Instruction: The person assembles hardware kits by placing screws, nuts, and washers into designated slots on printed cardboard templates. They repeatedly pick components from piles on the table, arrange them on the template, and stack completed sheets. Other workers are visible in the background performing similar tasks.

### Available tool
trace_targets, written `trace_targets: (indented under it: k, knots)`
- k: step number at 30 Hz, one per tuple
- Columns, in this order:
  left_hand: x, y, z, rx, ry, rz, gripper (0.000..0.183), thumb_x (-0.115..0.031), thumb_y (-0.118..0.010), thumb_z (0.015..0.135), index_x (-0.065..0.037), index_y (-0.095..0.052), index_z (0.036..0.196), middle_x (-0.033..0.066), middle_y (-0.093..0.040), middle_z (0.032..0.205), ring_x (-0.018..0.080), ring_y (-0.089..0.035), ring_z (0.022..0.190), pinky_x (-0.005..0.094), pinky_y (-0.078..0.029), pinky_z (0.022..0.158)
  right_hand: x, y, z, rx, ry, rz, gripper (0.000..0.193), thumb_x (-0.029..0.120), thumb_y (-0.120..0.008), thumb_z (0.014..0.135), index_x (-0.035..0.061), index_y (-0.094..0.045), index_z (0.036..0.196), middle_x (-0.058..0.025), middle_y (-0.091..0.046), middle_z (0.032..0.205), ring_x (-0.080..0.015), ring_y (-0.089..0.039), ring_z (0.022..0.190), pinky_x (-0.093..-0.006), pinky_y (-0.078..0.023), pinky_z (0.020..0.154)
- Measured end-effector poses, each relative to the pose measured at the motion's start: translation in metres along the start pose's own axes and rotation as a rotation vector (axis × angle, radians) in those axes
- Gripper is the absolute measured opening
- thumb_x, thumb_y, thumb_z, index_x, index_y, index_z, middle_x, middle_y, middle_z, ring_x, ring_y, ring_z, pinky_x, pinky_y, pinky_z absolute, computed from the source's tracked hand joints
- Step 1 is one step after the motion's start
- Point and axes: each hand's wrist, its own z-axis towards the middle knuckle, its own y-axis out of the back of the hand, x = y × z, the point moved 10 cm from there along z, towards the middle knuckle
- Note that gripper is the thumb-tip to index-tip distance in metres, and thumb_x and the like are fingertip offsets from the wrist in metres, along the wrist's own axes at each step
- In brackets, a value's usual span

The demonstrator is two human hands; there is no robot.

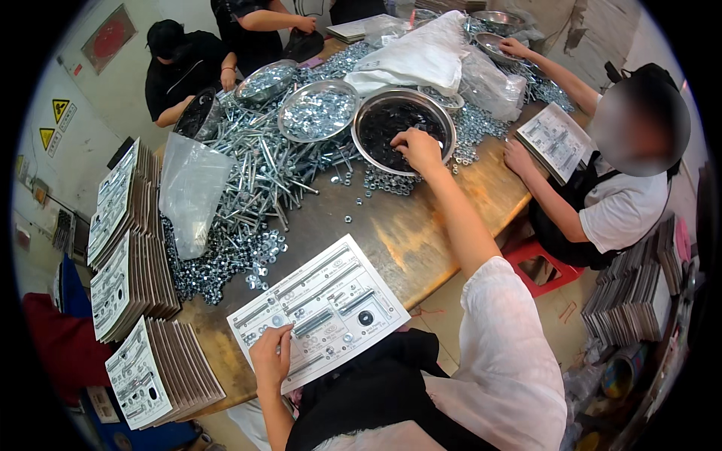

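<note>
A white printed card [353,282] with drawings of fasteners lies tilted across the near table edge and my lap. My left hand [271,357] is closed over its lower left edge, fingertips on the printed face. A dark round piece [365,318] sits on the card's right part. My right arm stretches forward to a steel bowl [450,143] of small black parts. Inside it my right hand [417,150] has its fingers bent together among the parts; what they pinch is hidden. Beside the bowl stands a steel dish [320,111] heaped with shiny small hardware.
Long bolts [263,165] and loose nuts [218,263] cover the table's left side, partly under a clear plastic bag [194,192]. Stacks of printed cards [139,368] line the left edge. A white sack [414,60] lies at the back. Co-workers sit right, beside a red stool [538,267], and far left.
</note>
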Motion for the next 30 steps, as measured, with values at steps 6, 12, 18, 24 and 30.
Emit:
trace_targets:
  k: [6,12,18,24,30]
  knots:
    - [0.028,0.017,-0.026,-0.101,0.077,0.010,0.011,0.000,-0.065,0.087,-0.003,-0.071,0.096,0.0121,-0.063,0.076,0.0259,-0.062,0.065,0.0346,-0.049,0.061,-0.011,-0.013,0.002,0.093,-0.072,0.106,0.019,0.015,-0.076,0.077,0.0169,-0.077,0.096,-0.0080,-0.073,0.089,-0.0288,-0.070,0.089,-0.0403,-0.055,0.077]
    - [0.034,0.009,-0.029,-0.068,0.084,-0.001,0.011,0.000,-0.064,0.088,-0.003,-0.071,0.096,0.0118,-0.063,0.076,0.0257,-0.062,0.064,0.0341,-0.049,0.061,-0.001,-0.009,-0.002,0.127,-0.025,0.050,0.026,0.016,-0.077,0.077,0.0144,-0.072,0.102,-0.0074,-0.071,0.097,-0.0291,-0.068,0.093,-0.0416,-0.054,0.079]
    - [0.017,0.005,-0.012,-0.055,0.038,-0.011,0.011,-0.001,-0.064,0.089,-0.005,-0.071,0.096,0.0109,-0.061,0.074,0.0249,-0.062,0.063,0.0338,-0.048,0.060,0.000,-0.008,-0.003,0.124,-0.042,0.111,0.033,0.013,-0.079,0.076,0.0144,-0.069,0.107,-0.0034,-0.071,0.095,-0.0252,-0.068,0.088,-0.0388,-0.053,0.077]
    - [0.019,0.003,-0.014,-0.056,0.019,0.015,0.011,-0.002,-0.064,0.088,-0.005,-0.071,0.096,0.0105,-0.061,0.073,0.0251,-0.062,0.063,0.0340,-0.047,0.059,-0.014,-0.014,-0.003,0.121,-0.075,0.245,0.034,0.008,-0.079,0.074,0.0105,-0.068,0.106,-0.0033,-0.071,0.092,-0.0210,-0.067,0.080,-0.0337,-0.053,0.073]
    - [0.024,0.002,-0.016,-0.053,0.025,0.024,0.010,-0.002,-0.064,0.088,-0.004,-0.071,0.096,0.0106,-0.062,0.073,0.0250,-0.063,0.063,0.0336,-0.048,0.059,-0.029,0.023,-0.004,-0.165,-0.120,0.218,0.021,0.007,-0.079,0.076,0.0086,-0.069,0.095,-0.0070,-0.066,0.093,-0.0217,-0.066,0.081,-0.0350,-0.053,0.076]
